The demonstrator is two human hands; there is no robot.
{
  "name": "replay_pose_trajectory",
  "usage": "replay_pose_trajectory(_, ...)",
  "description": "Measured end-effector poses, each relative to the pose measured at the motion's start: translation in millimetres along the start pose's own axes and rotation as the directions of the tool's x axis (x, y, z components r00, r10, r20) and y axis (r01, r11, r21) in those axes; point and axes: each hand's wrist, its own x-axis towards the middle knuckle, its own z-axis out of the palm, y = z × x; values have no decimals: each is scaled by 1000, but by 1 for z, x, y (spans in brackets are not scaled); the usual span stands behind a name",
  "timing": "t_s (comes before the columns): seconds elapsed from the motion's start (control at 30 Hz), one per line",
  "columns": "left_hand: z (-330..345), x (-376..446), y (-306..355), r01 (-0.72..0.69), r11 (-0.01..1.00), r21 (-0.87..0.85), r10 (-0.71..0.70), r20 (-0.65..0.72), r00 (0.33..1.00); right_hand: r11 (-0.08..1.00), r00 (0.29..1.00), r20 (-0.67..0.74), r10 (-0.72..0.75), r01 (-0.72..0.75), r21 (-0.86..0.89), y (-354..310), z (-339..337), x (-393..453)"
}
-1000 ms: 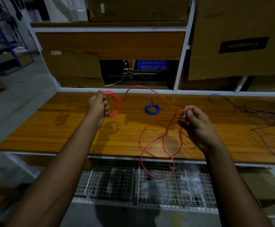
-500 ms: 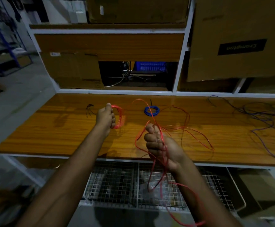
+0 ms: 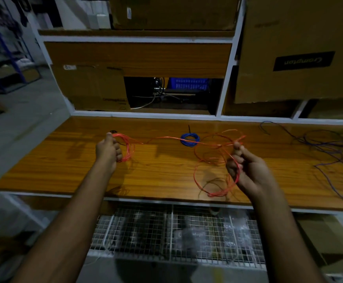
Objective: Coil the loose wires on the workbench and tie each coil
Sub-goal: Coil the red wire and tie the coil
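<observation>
**Red wire half coiled, slack still loose**

Red wire (image 3: 167, 137) stretched taut between both hands above the wooden surface (image 3: 64, 170). Left hand (image 3: 108, 149) gripping the growing coil (image 3: 126, 149), fingers curled round its loops. Right hand (image 3: 248, 170) pinching the free run, fingers narrow, with tangled slack (image 3: 209, 174) drooping beneath onto the surface.

Best done, probably, by feeding each new turn at the same loop width, keeping light tension, and letting the strand slide through the right fingers so no kinks lock in. Worth shaking the slack apart before pulling; crossed loops look likely to knot.

Blue coil (image 3: 190, 139) lying already wound, directly under the taut strand, so easily snagged. Purple wires (image 3: 330, 152) sprawled loose at far right, not yet coiled. Small dark item beside the left hand, too dim to identify. Wire basket (image 3: 166, 231) below the front edge, well placed to catch any falling loop.
</observation>
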Motion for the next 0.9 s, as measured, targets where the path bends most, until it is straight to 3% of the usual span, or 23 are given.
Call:
replay_pose_trajectory(0.07, -4, 3, 6, -1, 1000, -22, 1, 6, 1000, 924, 990, -139, -37, -20, -383, -2, -16, 8)
replay_pose_trajectory(0.1, -5, 5, 8, -3, 1000, -20, 3, 13, 1000, 807, 977, -197, -86, -48, -588, -1, -24, 11)
replay_pose_trajectory(0.17, -4, 4, 12, -20, 1000, -9, 20, 49, 999, 410, 936, -214, -278, -86, -908, 2, -40, 19)
replay_pose_trajectory(0.23, 3, -2, 14, -48, 999, 7, 47, 125, 991, -27, 906, -94, -413, -116, -993, 8, -53, 30)
replay_pose_trajectory(0.3, 14, -12, 16, -74, 997, 21, 68, 209, 975, -230, 882, -70, -466, -198, -953, 17, -61, 40)
replay_pose_trajectory(0.4, 34, -26, 17, -92, 995, 32, 78, 305, 949, -264, 751, -75, -656, -321, -910, 27, -55, 43)
replay_pose_trajectory(0.47, 46, -34, 16, -72, 997, 6, 64, 378, 924, -280, 739, 72, -669, -162, -946, 32, -42, 46)
replay_pose_trajectory(0.57, 58, -46, 19, 16, 998, -66, 19, 490, 872, -276, 825, 320, -466, 208, -938, 42, -16, 48)
replay_pose_trajectory(0.67, 69, -59, 27, 52, 994, -91, 9, 569, 822, -224, 865, 461, -199, 418, -881, 56, 14, 41)
replay_pose_trajectory(0.73, 76, -66, 34, 74, 991, -108, 6, 606, 796, -265, 866, 496, -59, 465, -845, 64, 18, 47)
replay_pose_trajectory(0.8, 82, -72, 40, 110, 985, -131, -3, 629, 777, -271, 896, 442, 43, 436, -858, 66, 13, 56)
replay_pose_trajectory(0.9, 86, -78, 52, 156, 971, -183, 1, 651, 759, -131, 912, 403, 84, 410, -902, 62, 10, 56)
